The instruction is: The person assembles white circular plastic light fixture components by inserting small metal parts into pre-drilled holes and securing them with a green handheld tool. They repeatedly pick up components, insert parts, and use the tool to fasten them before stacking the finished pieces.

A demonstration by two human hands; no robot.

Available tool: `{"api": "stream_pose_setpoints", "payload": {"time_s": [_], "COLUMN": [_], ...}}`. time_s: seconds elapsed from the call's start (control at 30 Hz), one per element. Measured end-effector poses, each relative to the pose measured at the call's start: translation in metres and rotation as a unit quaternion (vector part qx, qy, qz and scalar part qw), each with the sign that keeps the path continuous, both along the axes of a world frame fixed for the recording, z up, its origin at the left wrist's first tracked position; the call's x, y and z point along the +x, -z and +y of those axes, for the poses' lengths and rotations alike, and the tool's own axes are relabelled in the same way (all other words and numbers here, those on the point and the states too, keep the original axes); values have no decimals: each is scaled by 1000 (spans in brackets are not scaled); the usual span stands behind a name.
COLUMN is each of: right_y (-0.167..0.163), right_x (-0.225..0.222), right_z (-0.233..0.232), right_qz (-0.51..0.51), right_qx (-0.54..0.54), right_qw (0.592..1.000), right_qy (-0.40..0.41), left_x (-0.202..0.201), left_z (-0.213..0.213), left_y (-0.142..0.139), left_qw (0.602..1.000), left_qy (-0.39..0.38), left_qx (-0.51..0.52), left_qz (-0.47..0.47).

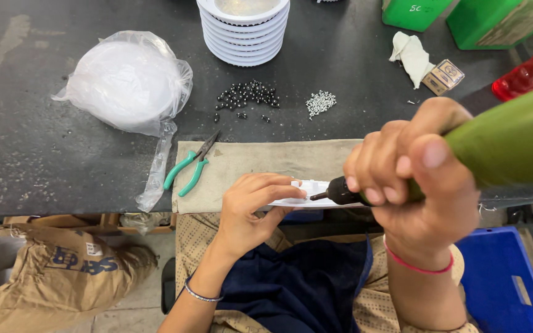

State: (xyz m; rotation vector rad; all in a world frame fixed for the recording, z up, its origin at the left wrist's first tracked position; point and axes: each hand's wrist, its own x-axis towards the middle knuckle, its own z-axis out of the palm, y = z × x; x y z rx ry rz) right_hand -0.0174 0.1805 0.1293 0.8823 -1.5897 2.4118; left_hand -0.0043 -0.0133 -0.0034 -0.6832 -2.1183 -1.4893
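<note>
Right hand point(417, 179) fingers wrapped tight round the smooth green cylindrical power screwdriver point(501, 148); left hand point(248, 213) fingers pinch the flat white plastic part point(313, 188) beside its tip

We wear a thin silver bangle point(200, 297) on our left wrist and a pink thread band point(416, 265) on our right, with beige dotted sleeves point(377, 305) over dark navy cloth point(297, 287).

A clear plastic bag point(124, 81) of white discs lies far left; small brown packet point(443, 76) far right.
</note>
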Motion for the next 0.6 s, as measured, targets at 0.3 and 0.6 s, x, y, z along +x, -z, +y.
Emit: {"api": "stream_pose_setpoints", "payload": {"time_s": [0.3,0.6], "right_y": [11,12], "right_x": [-4,-5], "right_z": [-3,-3], "right_qz": [-9,-3], "right_qx": [-23,-8], "right_qw": [1000,1000], "right_qy": [4,17], "left_x": [0,-1], "left_z": [1,1], "left_y": [-1,-1], "left_qw": [1000,1000], "left_qy": [-6,-5], "left_qx": [-9,-8], "left_qz": [5,2]}}
